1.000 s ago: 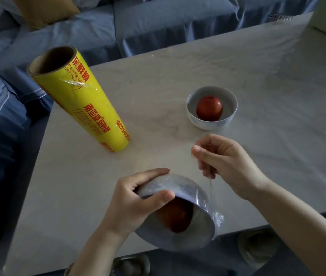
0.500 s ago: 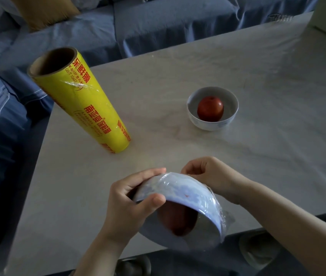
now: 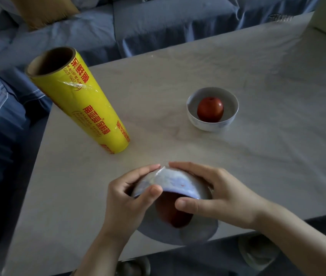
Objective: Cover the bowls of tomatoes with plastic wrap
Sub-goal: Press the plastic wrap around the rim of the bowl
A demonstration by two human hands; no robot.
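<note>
The near bowl, tipped over the desk's near edge, is clasped by the left hand and right hand with plastic wrap pressed on, while the far bowl stands uncovered.

Domestic living room, indicated by a blue fabric sofa with a mustard cushion across the upper frame, a pale marble-look low table set before it, and household plastic wrap roll at centre left beside a tomato bowl.
</note>
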